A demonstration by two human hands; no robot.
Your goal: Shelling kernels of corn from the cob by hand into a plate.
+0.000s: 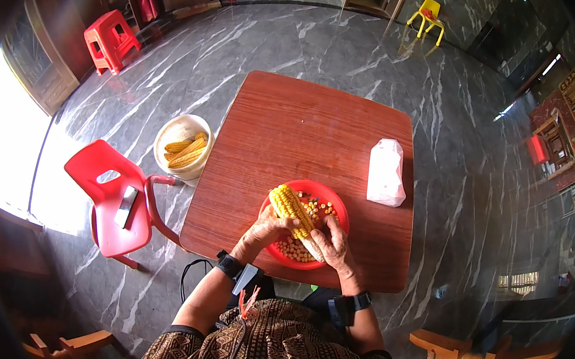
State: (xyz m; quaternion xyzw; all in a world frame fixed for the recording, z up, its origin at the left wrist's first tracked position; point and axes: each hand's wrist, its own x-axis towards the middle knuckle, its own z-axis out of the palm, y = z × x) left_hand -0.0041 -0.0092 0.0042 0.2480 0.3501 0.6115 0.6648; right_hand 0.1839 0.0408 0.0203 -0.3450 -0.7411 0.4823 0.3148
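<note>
A yellow corn cob is held slantwise over a red basin. My left hand wraps round its left side, thumb across the kernels. My right hand closes on the lower right part, where the cob's end shows pale and stripped of kernels. Loose corn kernels lie in the basin beneath. The basin stands at the near edge of a reddish-brown wooden table.
Left of the table, a white bucket holds several corn cobs. A pink chair bears a phone. A white tissue pack lies on the table's right. Farther off stand a red stool and a yellow chair.
</note>
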